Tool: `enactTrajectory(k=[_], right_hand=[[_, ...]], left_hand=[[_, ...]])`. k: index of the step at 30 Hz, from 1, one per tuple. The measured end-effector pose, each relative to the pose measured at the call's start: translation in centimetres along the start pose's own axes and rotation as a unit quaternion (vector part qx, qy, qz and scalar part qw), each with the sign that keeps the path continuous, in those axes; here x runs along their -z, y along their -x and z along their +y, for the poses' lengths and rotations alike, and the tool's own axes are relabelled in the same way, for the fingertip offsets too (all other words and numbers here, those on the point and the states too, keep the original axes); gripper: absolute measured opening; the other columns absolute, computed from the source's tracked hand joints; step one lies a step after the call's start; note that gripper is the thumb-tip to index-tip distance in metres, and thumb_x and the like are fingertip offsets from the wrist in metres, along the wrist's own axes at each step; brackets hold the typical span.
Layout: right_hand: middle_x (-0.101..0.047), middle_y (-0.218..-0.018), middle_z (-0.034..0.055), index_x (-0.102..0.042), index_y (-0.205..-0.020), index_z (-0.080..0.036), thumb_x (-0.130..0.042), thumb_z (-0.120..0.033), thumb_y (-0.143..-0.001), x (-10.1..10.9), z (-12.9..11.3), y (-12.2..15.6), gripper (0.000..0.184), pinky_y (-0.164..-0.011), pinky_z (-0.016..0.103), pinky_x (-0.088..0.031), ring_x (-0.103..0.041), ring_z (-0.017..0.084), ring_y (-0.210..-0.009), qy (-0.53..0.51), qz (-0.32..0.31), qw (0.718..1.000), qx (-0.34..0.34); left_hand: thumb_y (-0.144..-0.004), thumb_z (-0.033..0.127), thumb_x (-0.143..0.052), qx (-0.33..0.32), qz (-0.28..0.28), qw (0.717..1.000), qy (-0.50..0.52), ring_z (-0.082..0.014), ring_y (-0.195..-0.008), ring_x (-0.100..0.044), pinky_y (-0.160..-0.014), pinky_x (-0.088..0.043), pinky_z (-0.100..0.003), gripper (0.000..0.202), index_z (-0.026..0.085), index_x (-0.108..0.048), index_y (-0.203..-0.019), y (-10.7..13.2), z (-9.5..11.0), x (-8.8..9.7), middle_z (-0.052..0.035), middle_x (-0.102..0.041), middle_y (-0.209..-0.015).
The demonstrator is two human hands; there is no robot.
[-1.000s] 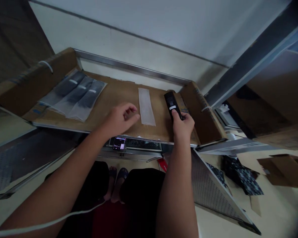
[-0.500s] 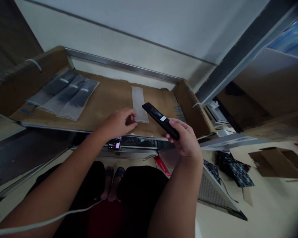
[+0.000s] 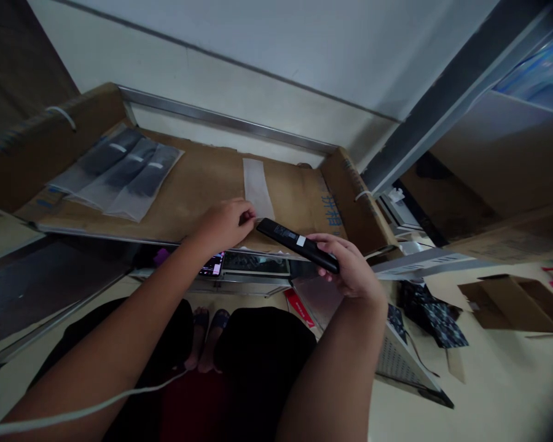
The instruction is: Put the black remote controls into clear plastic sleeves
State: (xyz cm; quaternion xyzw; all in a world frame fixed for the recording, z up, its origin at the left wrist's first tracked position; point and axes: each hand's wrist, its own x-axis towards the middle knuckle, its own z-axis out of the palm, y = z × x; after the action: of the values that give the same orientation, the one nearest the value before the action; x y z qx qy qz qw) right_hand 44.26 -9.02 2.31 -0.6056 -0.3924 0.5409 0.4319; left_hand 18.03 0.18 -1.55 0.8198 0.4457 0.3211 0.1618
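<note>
My right hand [image 3: 348, 264] grips a black remote control [image 3: 299, 241] by its near end; a small white label shows on the side facing up. The remote's far end points left, right by the near edge of a flat translucent plastic sleeve [image 3: 257, 187] on the cardboard. My left hand [image 3: 230, 222] has its thumb and fingers pinched together at that near edge of the sleeve; the fingertips are partly hidden. At the left of the cardboard lie several filled sleeves [image 3: 133, 166], overlapping, with dark items that carry white labels inside.
A cardboard lining [image 3: 203, 178] with raised sides covers the work surface. Below its front edge is a lit phone [image 3: 213, 265]. An open cardboard box [image 3: 511, 301] and a dark patterned bag [image 3: 435, 313] are on the floor at right. A white cable [image 3: 152, 388] crosses my left arm.
The remote has come down and turned flatter, its far end now at the sleeve's near edge. My left thumb and fingers have closed together there.
</note>
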Motion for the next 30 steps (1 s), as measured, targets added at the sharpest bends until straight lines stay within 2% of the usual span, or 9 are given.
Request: enactTrajectory(k=[9,15,21,25,30], right_hand=[[-0.067,-0.061,0.0010,-0.076,-0.100,-0.014,-0.074,-0.038,-0.068,-1.3,-0.2,-0.7,0.040,-0.033,0.019,-0.035,-0.052,0.011,-0.040,0.003,0.012,1.000,0.017],[-0.063,-0.058,-0.0017,-0.074,-0.105,-0.014,-0.078,-0.039,-0.069,-1.9,-0.2,-0.8,0.044,-0.037,0.019,-0.038,-0.053,0.011,-0.041,-0.012,0.019,0.999,0.028],[-0.067,-0.067,-0.0020,-0.070,-0.117,-0.016,-0.084,-0.041,-0.072,-3.8,-0.1,-1.4,0.054,-0.044,0.020,-0.047,-0.061,0.012,-0.051,-0.002,-0.034,0.998,0.054],[-0.068,-0.070,-0.0031,-0.068,-0.125,-0.019,-0.081,-0.039,-0.075,-4.9,-0.2,-1.6,0.056,-0.042,0.020,-0.045,-0.060,0.011,-0.048,0.006,-0.068,0.996,0.054],[-0.064,-0.069,-0.0056,-0.067,-0.124,-0.021,-0.082,-0.041,-0.076,-5.7,-0.1,-1.7,0.054,-0.040,0.021,-0.045,-0.059,0.011,-0.046,-0.002,-0.099,0.993,0.060]], left_hand=[[-0.092,0.018,-0.058,-0.012,0.019,0.998,0.060,-0.0182,-0.080,-0.064,-0.074,-0.047,-0.032,0.011,0.020,-0.069,-0.092,0.2,0.1,0.2,-0.0042,-0.071,-0.091],[-0.093,0.022,-0.058,-0.001,0.049,0.994,0.095,-0.0180,-0.082,-0.065,-0.078,-0.050,-0.032,0.012,0.019,-0.069,-0.096,0.2,-0.1,0.1,-0.0047,-0.072,-0.095],[-0.094,0.022,-0.056,0.003,0.056,0.993,0.103,-0.0188,-0.087,-0.067,-0.084,-0.053,-0.033,0.014,0.019,-0.067,-0.102,0.2,-0.4,-0.1,-0.0052,-0.072,-0.099],[-0.095,0.021,-0.056,-0.005,0.070,0.993,0.100,-0.0191,-0.090,-0.066,-0.086,-0.053,-0.034,0.012,0.019,-0.065,-0.102,0.3,-0.5,0.1,-0.0051,-0.071,-0.100],[-0.095,0.019,-0.056,-0.010,0.087,0.991,0.102,-0.0188,-0.089,-0.066,-0.086,-0.052,-0.033,0.010,0.019,-0.064,-0.100,0.4,-0.4,0.3,-0.0048,-0.070,-0.098]])
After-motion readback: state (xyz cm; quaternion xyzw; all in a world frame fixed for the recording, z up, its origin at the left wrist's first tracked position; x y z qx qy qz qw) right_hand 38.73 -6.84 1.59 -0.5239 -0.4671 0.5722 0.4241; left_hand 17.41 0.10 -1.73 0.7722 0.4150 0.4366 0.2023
